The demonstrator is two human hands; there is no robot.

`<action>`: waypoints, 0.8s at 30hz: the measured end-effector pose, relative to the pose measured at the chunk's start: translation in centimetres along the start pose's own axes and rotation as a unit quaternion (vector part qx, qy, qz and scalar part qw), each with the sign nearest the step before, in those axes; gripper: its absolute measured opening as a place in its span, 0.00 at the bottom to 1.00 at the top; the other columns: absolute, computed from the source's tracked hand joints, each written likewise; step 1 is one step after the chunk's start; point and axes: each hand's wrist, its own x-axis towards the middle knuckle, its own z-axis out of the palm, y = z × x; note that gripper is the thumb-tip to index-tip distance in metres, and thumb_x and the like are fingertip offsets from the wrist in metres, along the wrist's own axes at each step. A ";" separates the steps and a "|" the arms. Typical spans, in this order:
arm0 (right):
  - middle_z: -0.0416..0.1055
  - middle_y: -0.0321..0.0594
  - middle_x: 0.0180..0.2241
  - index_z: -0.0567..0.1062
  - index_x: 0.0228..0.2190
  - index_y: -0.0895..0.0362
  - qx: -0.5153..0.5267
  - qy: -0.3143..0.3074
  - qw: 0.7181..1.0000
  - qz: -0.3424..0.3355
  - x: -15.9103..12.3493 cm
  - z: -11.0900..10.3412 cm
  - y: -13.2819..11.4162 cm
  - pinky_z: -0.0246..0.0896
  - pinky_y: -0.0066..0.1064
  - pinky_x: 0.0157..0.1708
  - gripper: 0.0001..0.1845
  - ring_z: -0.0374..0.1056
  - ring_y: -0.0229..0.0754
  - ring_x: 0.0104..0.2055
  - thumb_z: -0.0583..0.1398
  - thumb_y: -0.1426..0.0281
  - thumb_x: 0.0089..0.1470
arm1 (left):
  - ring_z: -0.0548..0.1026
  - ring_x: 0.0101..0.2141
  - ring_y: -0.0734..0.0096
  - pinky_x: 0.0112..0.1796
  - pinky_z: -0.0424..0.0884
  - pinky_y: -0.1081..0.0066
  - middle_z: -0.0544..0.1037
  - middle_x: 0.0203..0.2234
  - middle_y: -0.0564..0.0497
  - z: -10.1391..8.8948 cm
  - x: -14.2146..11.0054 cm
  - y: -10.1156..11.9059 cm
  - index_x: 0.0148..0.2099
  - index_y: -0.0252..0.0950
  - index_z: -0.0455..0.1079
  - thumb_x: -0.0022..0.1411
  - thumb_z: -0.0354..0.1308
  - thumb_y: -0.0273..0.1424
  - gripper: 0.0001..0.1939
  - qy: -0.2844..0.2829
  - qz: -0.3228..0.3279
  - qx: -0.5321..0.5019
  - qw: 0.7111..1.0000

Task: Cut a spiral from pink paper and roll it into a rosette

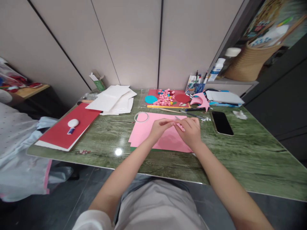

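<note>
My left hand [161, 127] and my right hand [190, 130] meet fingertip to fingertip above several pink paper sheets [141, 134]. Both are closed in a pinch, and whatever lies between the fingertips is too small to make out. A thin greyish strip shows near the right fingers. At the upper left of the pink sheets lies a roll of tape [141, 117]. A green sheet [137, 149] peeks out below their near edge. Just beyond, small pink paper pieces [165, 98] are heaped on a red sheet with a blue paper circle [151, 99].
A phone [222, 123] lies at right, near a crumpled tissue [240, 114]. Pink paper offcuts [200, 100] and a marker box [194, 87] stand behind. Leftward are white sheets [112, 97] and a red sheet [79, 123] bearing a white round object [73, 123].
</note>
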 end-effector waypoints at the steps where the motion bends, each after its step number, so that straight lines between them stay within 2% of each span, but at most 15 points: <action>1: 0.69 0.36 0.24 0.72 0.34 0.54 0.000 0.000 1.000 0.001 0.0 0.0 0.0 0.48 0.34 0.36 0.06 0.62 0.38 0.30 0.56 0.69 0.52 | 0.72 0.35 0.68 0.42 0.64 0.65 0.77 0.30 0.49 0.0 0.0 -0.1 0.32 0.33 0.74 0.45 0.62 0.34 0.11 -0.001 -0.001 -0.005 1.000; 7: 0.68 0.36 0.24 0.72 0.34 0.55 0.001 -0.004 1.000 0.011 -0.1 0.0 0.0 0.48 0.33 0.37 0.06 0.63 0.37 0.30 0.56 0.69 0.52 | 0.71 0.37 0.67 0.43 0.64 0.64 0.77 0.31 0.47 -0.1 0.1 -0.6 0.34 0.33 0.74 0.45 0.61 0.34 0.12 -0.004 0.003 -0.022 1.000; 24: 0.66 0.34 0.22 0.73 0.31 0.55 0.052 -0.014 0.998 0.037 0.1 0.2 0.3 0.48 0.33 0.36 0.06 0.61 0.36 0.28 0.56 0.67 0.52 | 0.70 0.36 0.67 0.43 0.63 0.66 0.76 0.31 0.47 -0.3 0.1 -0.2 0.33 0.33 0.74 0.48 0.58 0.34 0.11 -0.017 0.013 0.026 0.999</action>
